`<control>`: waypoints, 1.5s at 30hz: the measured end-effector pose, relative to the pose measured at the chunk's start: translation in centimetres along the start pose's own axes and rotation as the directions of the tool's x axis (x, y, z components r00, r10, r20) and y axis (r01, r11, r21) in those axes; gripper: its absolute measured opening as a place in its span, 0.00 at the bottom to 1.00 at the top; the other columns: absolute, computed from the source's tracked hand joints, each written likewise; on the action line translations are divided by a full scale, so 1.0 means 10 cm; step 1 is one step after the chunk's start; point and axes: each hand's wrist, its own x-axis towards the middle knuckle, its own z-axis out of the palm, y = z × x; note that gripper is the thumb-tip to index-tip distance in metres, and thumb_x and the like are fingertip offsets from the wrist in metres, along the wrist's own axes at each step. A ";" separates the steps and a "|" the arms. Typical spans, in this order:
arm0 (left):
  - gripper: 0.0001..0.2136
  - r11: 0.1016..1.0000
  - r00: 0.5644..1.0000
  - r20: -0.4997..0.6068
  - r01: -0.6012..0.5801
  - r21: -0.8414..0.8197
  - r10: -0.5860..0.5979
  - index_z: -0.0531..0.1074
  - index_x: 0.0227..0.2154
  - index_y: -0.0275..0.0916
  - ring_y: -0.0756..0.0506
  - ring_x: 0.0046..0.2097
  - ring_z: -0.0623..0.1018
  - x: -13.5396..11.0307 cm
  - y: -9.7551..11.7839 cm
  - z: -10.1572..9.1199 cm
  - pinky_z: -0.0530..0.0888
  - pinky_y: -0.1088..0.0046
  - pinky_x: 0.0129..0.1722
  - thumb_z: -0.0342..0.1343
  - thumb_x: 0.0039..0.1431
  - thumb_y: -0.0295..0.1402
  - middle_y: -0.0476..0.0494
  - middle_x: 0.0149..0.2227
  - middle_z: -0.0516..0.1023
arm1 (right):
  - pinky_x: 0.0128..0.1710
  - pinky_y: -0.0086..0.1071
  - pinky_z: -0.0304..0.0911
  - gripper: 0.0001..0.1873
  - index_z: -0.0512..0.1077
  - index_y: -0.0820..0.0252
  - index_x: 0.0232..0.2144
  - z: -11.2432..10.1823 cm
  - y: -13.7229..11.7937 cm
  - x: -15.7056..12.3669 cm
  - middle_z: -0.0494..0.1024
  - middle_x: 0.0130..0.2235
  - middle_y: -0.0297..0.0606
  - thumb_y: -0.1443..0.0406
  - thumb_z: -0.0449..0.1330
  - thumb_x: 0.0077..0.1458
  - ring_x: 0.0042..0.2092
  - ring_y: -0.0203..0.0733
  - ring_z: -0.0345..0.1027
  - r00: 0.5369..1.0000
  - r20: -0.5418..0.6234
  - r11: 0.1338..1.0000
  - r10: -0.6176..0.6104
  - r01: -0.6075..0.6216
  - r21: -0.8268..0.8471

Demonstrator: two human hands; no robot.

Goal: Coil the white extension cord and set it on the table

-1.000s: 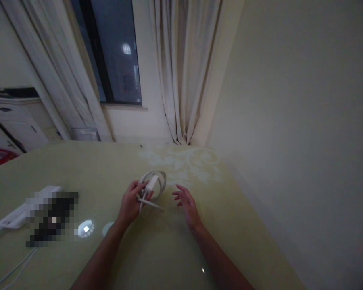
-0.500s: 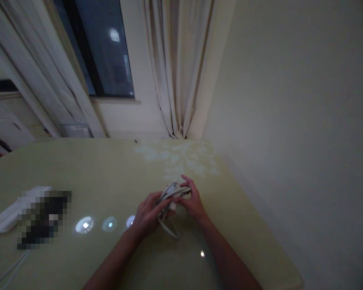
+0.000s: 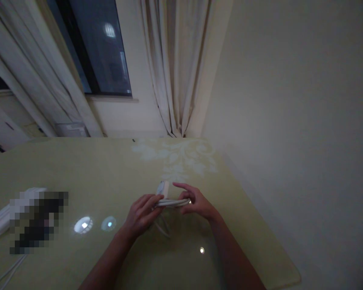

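Above the table, a white cable [image 3: 173,203] is gathered into a flattened coil, with a loose loop hanging below it. My left hand [image 3: 142,213] is closed around the coil's left end, thumb on top. A white block [image 3: 163,189], like a power adapter or plug, sticks up beside the left fingertips; its far details are too small to read. At the right end of the coil, my right hand [image 3: 199,202] holds the cable in bent fingers and thumb, its index finger stretched out to the left.
The pale green table [image 3: 245,241] has a rounded corner at front right, close to the wall [image 3: 290,121]. A long white object [image 3: 0,219] and a dark pixelated patch lie at the left, with thin white cords [image 3: 13,268] in front. Curtains [image 3: 175,72] hang behind.
The coil has turned flatter and is stretched sideways between my hands. The white block now shows upright behind it. My right hand has shifted slightly right and down, and my view has moved slightly.
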 end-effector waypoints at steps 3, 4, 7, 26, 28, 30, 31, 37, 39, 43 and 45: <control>0.04 0.994 0.994 -0.056 -0.100 -0.049 0.097 0.75 0.38 0.37 0.43 0.47 0.79 0.03 0.02 -0.05 0.78 0.63 0.43 0.59 0.63 0.23 0.36 0.48 0.82 | 0.36 0.31 0.63 0.54 0.59 0.60 0.69 -0.05 -0.02 -0.02 0.82 0.39 0.44 0.33 0.57 0.53 0.33 0.40 0.73 0.998 0.051 0.975 0.043 -0.053 0.216; 0.04 0.988 0.989 -0.065 -0.137 -0.066 0.132 0.74 0.38 0.37 0.43 0.48 0.79 0.05 0.03 -0.06 0.78 0.63 0.44 0.60 0.63 0.23 0.36 0.49 0.82 | 0.35 0.31 0.63 0.51 0.61 0.62 0.68 -0.03 0.01 0.00 0.82 0.39 0.45 0.32 0.52 0.56 0.31 0.39 0.72 0.998 0.019 0.975 0.063 -0.065 0.212; 0.05 0.974 0.976 -0.078 -0.211 -0.085 0.205 0.74 0.37 0.38 0.43 0.50 0.79 0.08 0.10 -0.06 0.79 0.62 0.45 0.62 0.60 0.23 0.38 0.49 0.82 | 0.34 0.30 0.62 0.37 0.74 0.63 0.54 0.09 0.16 0.11 0.81 0.37 0.42 0.40 0.61 0.57 0.30 0.37 0.70 0.991 -0.012 0.987 0.135 -0.134 0.087; 0.13 0.993 0.991 0.075 0.115 -0.020 -0.113 0.74 0.50 0.40 0.43 0.51 0.81 -0.11 -0.30 -0.16 0.75 0.65 0.50 0.53 0.66 0.23 0.35 0.53 0.81 | 0.31 0.28 0.72 0.24 0.75 0.60 0.39 0.06 0.18 0.25 0.82 0.35 0.35 0.55 0.76 0.42 0.33 0.38 0.76 0.761 -0.597 0.729 0.255 0.255 0.635; 0.15 0.948 0.946 0.072 0.313 0.051 -0.316 0.74 0.51 0.42 0.43 0.47 0.82 -0.25 -0.48 -0.20 0.75 0.67 0.48 0.51 0.65 0.24 0.39 0.48 0.83 | 0.25 0.25 0.68 0.20 0.73 0.59 0.36 -0.16 0.18 0.25 0.81 0.31 0.32 0.58 0.75 0.45 0.28 0.35 0.74 0.605 -0.731 0.683 0.317 0.389 0.618; 0.17 0.832 0.829 0.085 0.540 0.130 -0.552 0.75 0.51 0.43 0.42 0.45 0.82 -0.36 -0.63 -0.22 0.75 0.68 0.44 0.50 0.63 0.23 0.41 0.46 0.84 | 0.21 0.24 0.66 0.16 0.71 0.58 0.34 -0.39 0.19 0.21 0.79 0.26 0.29 0.58 0.71 0.49 0.24 0.34 0.71 0.452 -0.805 0.664 0.383 0.472 0.581; 0.18 0.745 0.740 0.095 0.650 0.152 -0.666 0.75 0.51 0.44 0.41 0.44 0.82 -0.40 -0.68 -0.22 0.74 0.68 0.42 0.49 0.61 0.24 0.41 0.45 0.84 | 0.21 0.25 0.66 0.14 0.70 0.58 0.33 -0.48 0.19 0.19 0.78 0.25 0.28 0.57 0.69 0.52 0.23 0.34 0.70 0.401 -0.822 0.662 0.404 0.492 0.565; 0.11 0.440 0.449 0.393 0.890 -0.119 -0.803 0.78 0.42 0.43 0.41 0.34 0.80 -0.39 -0.64 -0.01 0.74 0.68 0.36 0.57 0.60 0.38 0.42 0.35 0.83 | 0.31 0.31 0.73 0.18 0.72 0.57 0.35 -0.41 0.18 0.21 0.81 0.30 0.32 0.53 0.70 0.50 0.30 0.39 0.76 0.484 -0.819 0.726 0.309 0.436 0.532; 0.13 0.531 0.525 0.519 0.834 -0.154 -0.674 0.80 0.42 0.43 0.40 0.39 0.81 -0.36 -0.56 0.03 0.75 0.66 0.41 0.63 0.55 0.38 0.41 0.39 0.83 | 0.32 0.31 0.74 0.22 0.72 0.57 0.36 -0.23 0.20 0.25 0.81 0.32 0.32 0.53 0.74 0.45 0.32 0.39 0.76 0.554 -0.793 0.755 0.254 0.399 0.520; 0.31 0.624 0.596 0.664 0.743 -0.243 -0.451 0.76 0.55 0.45 0.35 0.55 0.77 -0.31 -0.47 -0.10 0.72 0.57 0.56 0.73 0.43 0.37 0.36 0.54 0.79 | 0.25 0.28 0.71 0.25 0.71 0.58 0.34 0.00 0.23 0.29 0.81 0.29 0.32 0.51 0.76 0.42 0.29 0.39 0.75 0.673 -0.701 0.785 0.235 0.294 0.545; 0.41 0.535 0.581 0.736 0.767 -0.353 -0.348 0.69 0.62 0.47 0.35 0.58 0.76 -0.28 -0.45 -0.19 0.73 0.56 0.57 0.75 0.42 0.41 0.35 0.59 0.75 | 0.20 0.27 0.67 0.24 0.71 0.58 0.33 0.04 0.25 0.29 0.80 0.27 0.33 0.49 0.74 0.45 0.25 0.38 0.74 0.731 -0.624 0.790 0.275 0.199 0.580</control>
